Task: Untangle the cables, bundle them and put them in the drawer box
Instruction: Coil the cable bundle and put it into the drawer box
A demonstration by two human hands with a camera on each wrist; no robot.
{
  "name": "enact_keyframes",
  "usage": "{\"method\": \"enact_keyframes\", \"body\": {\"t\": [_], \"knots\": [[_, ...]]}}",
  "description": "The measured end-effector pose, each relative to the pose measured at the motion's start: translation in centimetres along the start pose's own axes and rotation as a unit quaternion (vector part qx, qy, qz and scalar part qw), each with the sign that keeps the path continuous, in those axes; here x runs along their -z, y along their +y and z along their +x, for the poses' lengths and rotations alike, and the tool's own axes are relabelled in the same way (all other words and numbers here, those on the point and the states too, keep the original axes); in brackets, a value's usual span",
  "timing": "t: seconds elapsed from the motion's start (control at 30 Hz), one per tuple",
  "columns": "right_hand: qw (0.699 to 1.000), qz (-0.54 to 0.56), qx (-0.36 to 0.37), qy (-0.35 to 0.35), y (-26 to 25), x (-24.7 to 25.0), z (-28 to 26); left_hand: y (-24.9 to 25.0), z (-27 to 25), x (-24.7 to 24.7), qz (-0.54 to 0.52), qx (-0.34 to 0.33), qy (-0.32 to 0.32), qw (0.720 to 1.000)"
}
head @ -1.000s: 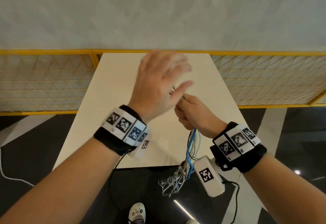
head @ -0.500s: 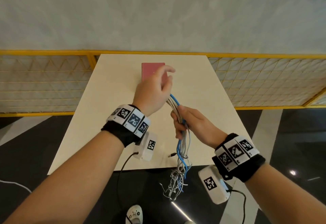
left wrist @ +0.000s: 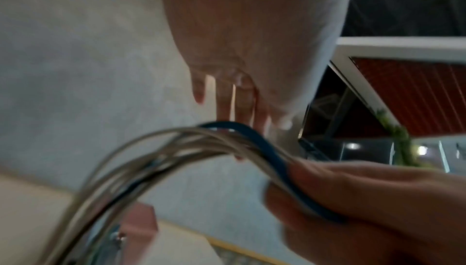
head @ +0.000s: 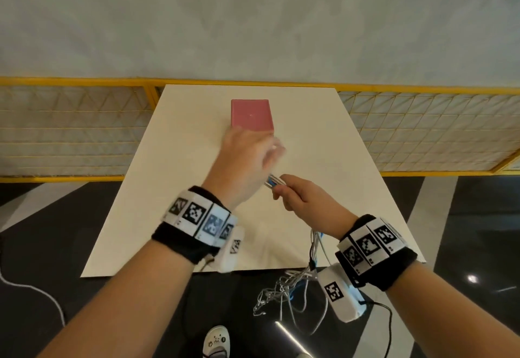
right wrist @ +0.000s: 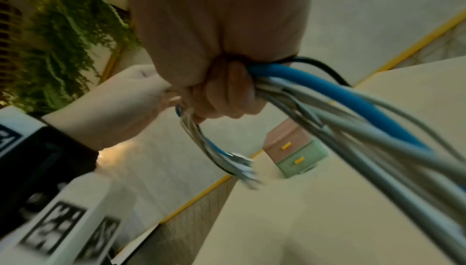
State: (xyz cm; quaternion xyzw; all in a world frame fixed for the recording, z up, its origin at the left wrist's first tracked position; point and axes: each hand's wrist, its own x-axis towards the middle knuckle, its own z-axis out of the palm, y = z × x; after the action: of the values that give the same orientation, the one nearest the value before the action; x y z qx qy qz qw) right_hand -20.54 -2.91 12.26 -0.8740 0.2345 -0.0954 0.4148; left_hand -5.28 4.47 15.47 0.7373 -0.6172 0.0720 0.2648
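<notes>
My right hand [head: 298, 197] squeezes the soft, light, floppy cables [right wrist: 353, 106] above the bench [head: 174, 188], my left hand [head: 242, 160] looks open, so I grip mid-bunch, box [head: 251, 114] behind.

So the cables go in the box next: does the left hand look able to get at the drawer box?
Probably yes. The left hand hovers just short of the drawer box with bare table between, but its fingers seem busy looping the cables.

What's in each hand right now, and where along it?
Right hand grips the cable bundle partway along, loose ends dangling. Left hand is blurred at the bundle's upper loop; its grip cannot be told.
</notes>
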Motion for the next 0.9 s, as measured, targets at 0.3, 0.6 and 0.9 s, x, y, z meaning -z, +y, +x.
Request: {"method": "enact_keyframes", "body": {"t": [0.3,0.6,0.9], "knots": [[0.982,0.163,0.002,-0.097,-1.3,2.4,0.6,0.1,0.7,0.1,-0.257,0.159,0.065,0.951],[0.989,0.142,-0.032,-0.042,0.6,2.0,-0.9,-3.5,2.0,3.3,-0.229,0.218,0.106,0.943],[0.992,-0.092,0.078,0.017,-2.6,2.7,0.6,1.6,0.6,0.5,-0.126,0.031,-0.105,0.986]]}}
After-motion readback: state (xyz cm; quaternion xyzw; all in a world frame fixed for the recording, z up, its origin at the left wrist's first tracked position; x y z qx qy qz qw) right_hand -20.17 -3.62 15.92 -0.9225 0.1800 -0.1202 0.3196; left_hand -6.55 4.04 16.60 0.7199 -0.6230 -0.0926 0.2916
